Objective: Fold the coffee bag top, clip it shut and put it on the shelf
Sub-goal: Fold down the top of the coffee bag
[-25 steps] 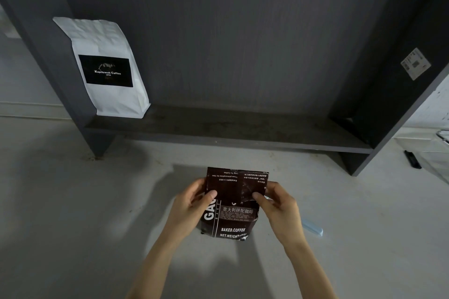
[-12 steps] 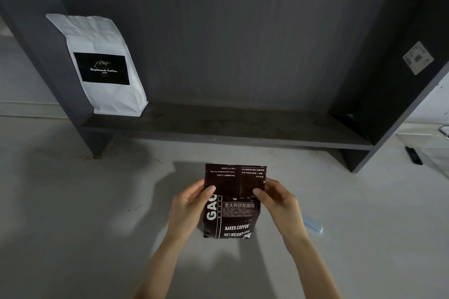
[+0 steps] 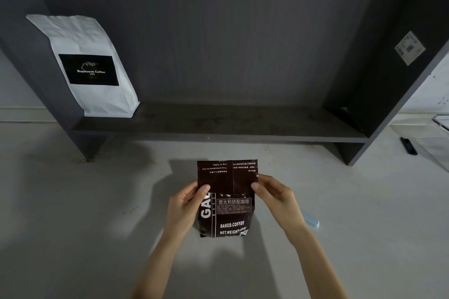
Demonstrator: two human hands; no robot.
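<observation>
Dark coffee bag held upright above pale floor, in front of the grey shelf. Top flap folded down over the front, print upside down. Left hand pinches left edge, thumb on flap; right hand pinches right edge likewise. Blue clip on floor just right of right wrist. White bag stands at shelf's left end.

I hold the coffee bag in front of me, my left hand on its left edge, my right hand on its right. The clip lies just right of my right wrist. Behind stands the shelf, a second bag at its left end.
</observation>
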